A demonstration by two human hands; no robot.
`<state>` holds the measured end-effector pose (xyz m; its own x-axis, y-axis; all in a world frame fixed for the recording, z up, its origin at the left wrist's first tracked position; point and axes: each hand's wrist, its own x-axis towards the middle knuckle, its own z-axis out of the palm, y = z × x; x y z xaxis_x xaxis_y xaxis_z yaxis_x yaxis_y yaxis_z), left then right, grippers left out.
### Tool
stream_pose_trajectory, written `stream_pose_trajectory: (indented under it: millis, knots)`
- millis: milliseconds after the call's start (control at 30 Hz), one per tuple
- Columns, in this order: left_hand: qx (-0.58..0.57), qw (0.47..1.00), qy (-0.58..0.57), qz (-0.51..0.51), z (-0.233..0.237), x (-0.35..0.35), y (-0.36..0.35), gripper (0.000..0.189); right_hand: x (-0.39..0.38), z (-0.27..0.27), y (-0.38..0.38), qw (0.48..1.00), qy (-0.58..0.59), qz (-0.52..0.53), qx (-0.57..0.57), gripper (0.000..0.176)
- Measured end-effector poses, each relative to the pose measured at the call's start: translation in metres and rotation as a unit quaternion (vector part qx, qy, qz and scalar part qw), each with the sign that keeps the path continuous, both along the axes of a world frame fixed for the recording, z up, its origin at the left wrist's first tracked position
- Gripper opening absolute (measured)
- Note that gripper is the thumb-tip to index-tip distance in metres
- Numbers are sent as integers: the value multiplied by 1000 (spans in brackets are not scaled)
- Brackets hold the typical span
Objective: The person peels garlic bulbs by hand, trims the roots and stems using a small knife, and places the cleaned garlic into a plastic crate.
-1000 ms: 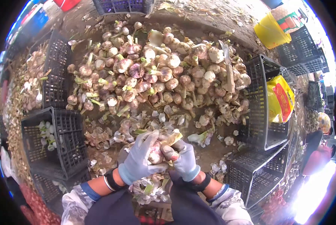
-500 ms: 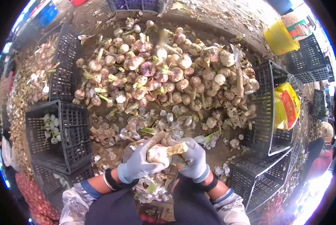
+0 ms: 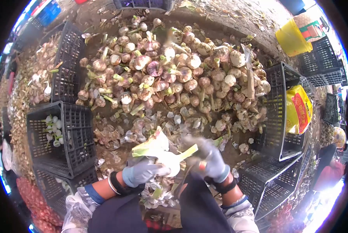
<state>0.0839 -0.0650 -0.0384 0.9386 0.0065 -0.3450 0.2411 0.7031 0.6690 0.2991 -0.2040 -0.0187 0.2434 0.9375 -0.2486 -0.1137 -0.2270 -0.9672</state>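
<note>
We take the white garlic bulb (image 3: 169, 164) as the centre of our clock. It is near the lower middle of our view, above the knees. The left hand (image 3: 142, 173), in a grey glove, is at about eight o'clock from the bulb and holds it with closed fingers. The stem (image 3: 188, 151) of the bulb points to two o'clock. At eleven o'clock, a pale leafy skin (image 3: 154, 144) stands up just beside the bulb.

The right hand (image 3: 214, 161), also gloved, is at three o'clock, near the stem. It is blurred, so we cannot tell how wide its fingers are, or whether they hold something.

At twelve o'clock, farther away, we see the big heap of garlic (image 3: 181, 75). A knife (image 3: 250, 79) lies upon it, toward one o'clock. At two o'clock stands a black crate (image 3: 274, 89), with a yellow and red bag (image 3: 298, 108) at its mouth. Between nine and ten o'clock, another crate (image 3: 81, 136) contains some white bulbs (image 3: 54, 130). Loose peelings (image 3: 158, 194) lie at six o'clock, between the legs.
</note>
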Motion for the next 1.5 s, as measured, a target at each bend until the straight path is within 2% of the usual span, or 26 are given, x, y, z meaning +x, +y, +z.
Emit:
stream_pose_trajectory:
  millis: [33,67,100,133,200,267,333,400,467,533,633,667,733,900,967,1067,1100,1167,1200,1267,1300,1333,1367,1400,1467,1500]
  knots:
    - [-2,998,28,52,8,5,-4,30,-5,20,11,995,-10,53,81,48]
    - [-5,993,56,103,21,13,-11,28,-20,4,-2,995,82,21,53,49]
    - [-6,985,84,154,29,17,-15,25,-20,-5,2,994,60,12,90,48]
    - [187,965,40,182,26,18,-13,26,-20,-9,6,991,38,2,128,47]
    - [544,810,-56,213,18,20,1,29,-29,-3,6,992,93,-64,58,47]
    - [657,721,-85,205,28,20,4,36,-29,0,4,982,140,-124,36,49]
    - [671,707,-135,177,30,12,5,34,-26,-3,2,965,184,-176,62,51]
    - [631,745,-200,-80,28,9,7,28,-12,1,-1,956,190,-208,86,36]
    - [710,641,-228,-183,7,7,-17,24,-2,-9,-7,959,161,-235,19,30]
    - [678,590,-23,-439,11,12,-12,21,-4,-2,-7,966,105,-235,9,27]
    - [693,661,33,-286,31,20,9,25,-3,0,-4,978,-82,-181,66,23]
    - [711,686,0,-155,38,20,9,27,-5,0,-2,971,-160,-150,96,23]
    - [710,691,-66,120,50,25,8,33,-11,9,3,976,-150,-116,111,21]
    - [773,600,-188,86,36,22,13,39,-21,29,7,972,-168,-114,115,27]
    - [770,612,-167,72,34,20,10,38,-22,25,4,968,-197,-106,115,33]
    - [769,618,-155,57,31,17,10,37,-30,13,3,974,-118,-169,92,25]
    - [768,619,-156,53,28,16,10,36,-31,8,0,974,-30,-202,101,28]
    - [762,632,-134,-35,12,9,10,26,-29,1,-5,947,144,-263,113,32]
    - [757,637,-124,-79,0,4,11,22,-26,20,-5,932,209,-292,40,33]
    - [787,591,11,-178,-26,-6,19,11,-21,24,-5,919,274,-281,41,48]
    - [830,525,69,-176,-26,-10,28,8,-20,26,-5,906,309,-288,34,55]
    - [811,546,114,-174,-25,-16,42,5,-20,28,-1,882,347,-318,12,55]
    - [838,526,106,-103,-27,-25,53,12,-21,29,1,856,382,-349,-10,55]
    - [858,506,90,-28,-31,-25,58,21,-23,10,-4,884,358,-299,-3,57]
    - [614,773,103,124,-29,-14,27,41,-18,-28,-24,943,276,-187,26,55]
    - [342,926,44,156,-6,-2,17,55,-15,-33,-29,966,223,-121,56,52]
